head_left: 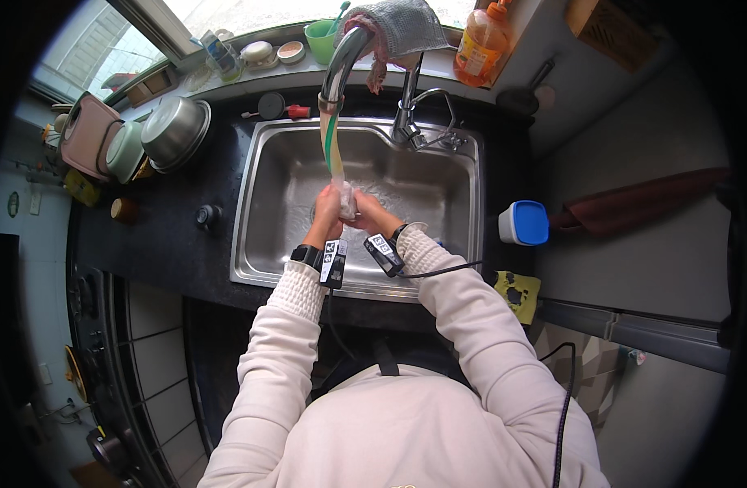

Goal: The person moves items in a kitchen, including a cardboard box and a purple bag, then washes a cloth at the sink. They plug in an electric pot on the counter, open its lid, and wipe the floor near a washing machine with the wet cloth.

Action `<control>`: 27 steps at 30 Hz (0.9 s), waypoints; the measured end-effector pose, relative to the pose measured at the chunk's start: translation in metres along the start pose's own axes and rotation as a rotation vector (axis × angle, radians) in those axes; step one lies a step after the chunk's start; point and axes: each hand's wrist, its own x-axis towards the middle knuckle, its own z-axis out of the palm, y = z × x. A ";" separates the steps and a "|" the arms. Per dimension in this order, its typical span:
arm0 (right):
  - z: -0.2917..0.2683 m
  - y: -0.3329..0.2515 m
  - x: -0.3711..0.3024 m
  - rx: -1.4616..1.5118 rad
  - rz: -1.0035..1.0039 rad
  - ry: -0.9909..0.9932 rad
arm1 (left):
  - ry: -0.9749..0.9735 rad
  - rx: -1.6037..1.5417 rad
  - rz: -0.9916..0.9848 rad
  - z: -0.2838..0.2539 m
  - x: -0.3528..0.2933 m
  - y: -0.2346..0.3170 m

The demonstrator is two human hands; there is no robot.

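Both my hands are together over the steel sink [288,175], below the end of a hose [331,146] with a green stripe that hangs from the curved tap [341,69]. My left hand [328,213] and my right hand [372,212] close from either side on a small whitish, wet-looking thing [347,200]. Its kind I cannot make out; it may be partly water or foam. Rippled water shows on the sink floor around them. The fingers are mostly hidden behind the hands.
A steel bowl [174,130] and a pink basin [87,134] stand at the left. On the sill are a green cup [320,41] and an orange bottle [476,49]. Right of the sink sit a blue-lidded tub [529,223] and a yellow cloth [517,293]. Cables run from both wrists.
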 end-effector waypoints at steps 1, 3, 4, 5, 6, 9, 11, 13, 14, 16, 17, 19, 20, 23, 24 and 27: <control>0.002 0.001 0.000 -0.113 -0.133 0.048 | 0.020 -0.012 0.013 -0.002 0.002 -0.002; 0.008 0.002 -0.002 -0.326 -0.339 0.186 | 0.054 0.058 0.026 -0.008 0.010 -0.006; 0.015 0.005 -0.004 -0.350 -0.508 0.322 | 0.068 0.140 0.027 -0.013 0.014 -0.006; 0.020 0.006 -0.009 -0.458 -0.577 0.304 | 0.082 0.213 0.022 -0.016 0.018 -0.008; 0.024 0.007 -0.014 -0.559 -0.633 0.313 | 0.019 0.133 -0.070 -0.019 0.020 -0.009; 0.026 0.005 -0.034 -0.813 -0.878 0.382 | -0.103 -0.140 -0.307 -0.016 0.017 -0.013; 0.020 -0.007 -0.043 -1.010 -0.860 0.409 | -0.098 -0.335 -0.400 -0.005 0.008 -0.015; 0.014 -0.016 -0.046 -0.845 -0.674 0.607 | -0.215 -0.257 -0.279 0.009 -0.003 -0.016; 0.016 -0.014 -0.046 -0.903 -0.659 0.563 | -0.109 -0.207 -0.274 0.013 -0.006 -0.014; 0.014 -0.013 -0.041 -0.946 -0.717 0.556 | -0.053 -0.162 -0.252 0.018 -0.011 -0.009; 0.014 -0.009 -0.036 -0.948 -0.765 0.505 | -0.049 -0.141 -0.245 0.016 -0.012 -0.006; 0.010 -0.002 -0.026 -0.917 -0.763 0.470 | -0.068 -0.107 -0.203 0.012 -0.016 -0.003; 0.006 -0.006 -0.016 -0.881 -0.721 0.488 | -0.097 -0.090 -0.163 0.009 -0.016 -0.001; 0.000 -0.004 0.008 -0.259 -0.388 0.152 | -0.141 -0.087 -0.116 0.000 -0.019 0.003; 0.001 -0.002 0.015 0.017 -0.214 -0.030 | -0.152 -0.007 -0.125 -0.004 -0.019 0.006; 0.006 0.005 0.026 0.249 -0.112 -0.190 | -0.101 0.366 -0.046 -0.016 -0.016 0.014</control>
